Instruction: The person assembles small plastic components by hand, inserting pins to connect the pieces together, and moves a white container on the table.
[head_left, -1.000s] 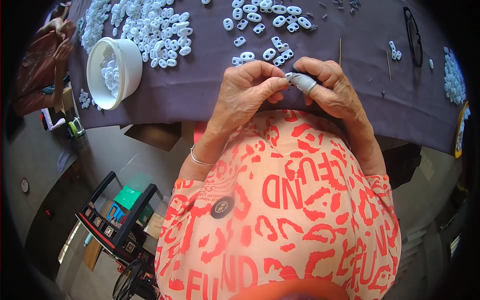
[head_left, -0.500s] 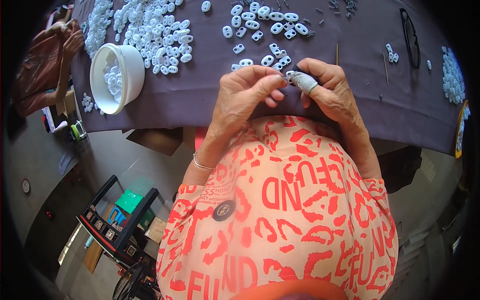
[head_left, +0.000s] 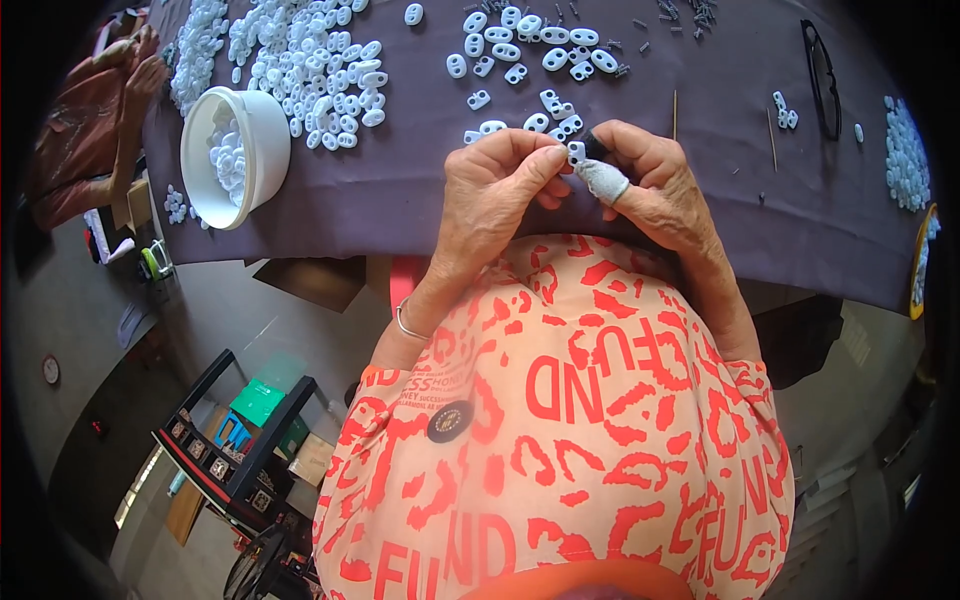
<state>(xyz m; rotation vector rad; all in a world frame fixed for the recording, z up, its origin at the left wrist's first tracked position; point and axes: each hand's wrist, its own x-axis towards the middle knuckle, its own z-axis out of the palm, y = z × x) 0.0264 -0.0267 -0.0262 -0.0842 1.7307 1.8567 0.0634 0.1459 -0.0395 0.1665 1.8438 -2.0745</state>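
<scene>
My right hand [head_left: 650,180] pinches a small white two-holed cord lock piece [head_left: 577,152] between a thumb wrapped in pale cloth and a forefinger with a dark cover. Close against the piece's left side, the thumb and forefinger of my left hand [head_left: 505,180] are pressed together; whatever they hold is too small to make out. Just beyond my fingers lie several loose white cord lock pieces [head_left: 551,100]. Farther off, white oval two-holed pieces [head_left: 505,51] are scattered on the dark tablecloth [head_left: 420,190].
A white tub [head_left: 268,150] with white pieces stands at the left beside a large pile of ovals [head_left: 325,75]. Small grey springs [head_left: 700,15] lie at the far side. Black glasses [head_left: 820,75], thin sticks [head_left: 772,138] and another white pile [head_left: 905,155] are rightward. Another person's hands [head_left: 145,65] are far left.
My left fingertips have closed in on the white piece, which now stands more upright and shows more of its face. My right hand has shifted only slightly.
</scene>
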